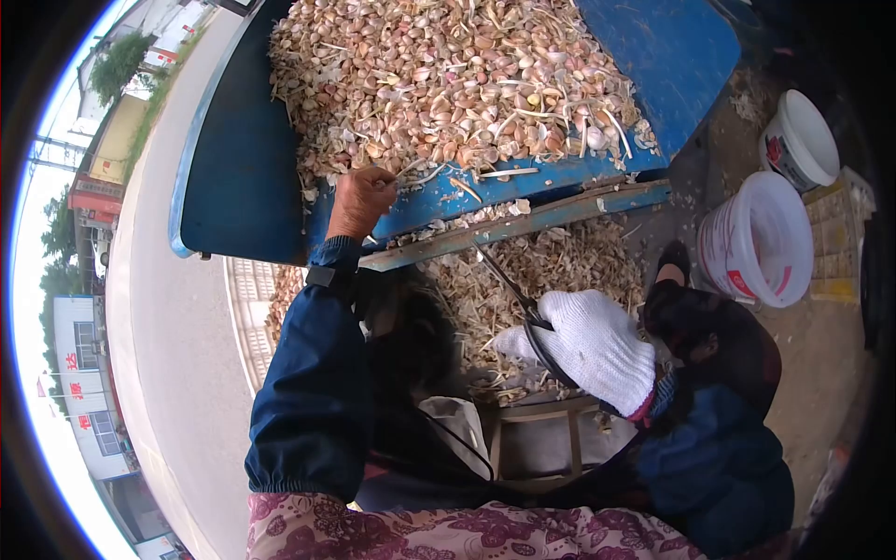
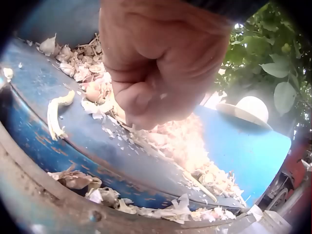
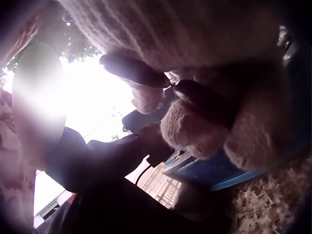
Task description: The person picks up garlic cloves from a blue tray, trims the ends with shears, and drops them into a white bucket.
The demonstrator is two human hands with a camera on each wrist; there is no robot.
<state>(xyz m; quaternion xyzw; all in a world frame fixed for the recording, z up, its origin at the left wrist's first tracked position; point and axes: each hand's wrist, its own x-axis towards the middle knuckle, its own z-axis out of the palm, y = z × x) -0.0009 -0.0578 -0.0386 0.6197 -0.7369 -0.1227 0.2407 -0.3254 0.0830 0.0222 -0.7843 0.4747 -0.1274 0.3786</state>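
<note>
Bare and with its fingers curled, my left hand (image 1: pixel 362 201) is at the front lip of a blue metal hopper (image 1: pixel 238 168). Its fingertips pinch at a pale dried garlic stem (image 1: pixel 411 169); the inside of the fist is hidden. Loose garlic cloves (image 1: pixel 448 75), husks and stalks heap up just beyond it. My right hand (image 1: pixel 597 350), in a white knit glove, grips dark-handled scissors (image 1: pixel 509 285). Their blades point up and left over a pile of husks and stems (image 1: pixel 560 257) below the lip. In the right wrist view gloved fingers (image 3: pixel 183 126) wrap the dark handles (image 3: pixel 204 100).
A worn rail (image 1: pixel 523 224) runs under the hopper's lip, strewn with husks. Two white buckets (image 1: pixel 747 238) stand on the ground at the right beside a yellow crate (image 1: pixel 835 243). A pale slatted basket (image 1: pixel 247 317) is at the left. A framed stand (image 1: pixel 537 443) is near my legs.
</note>
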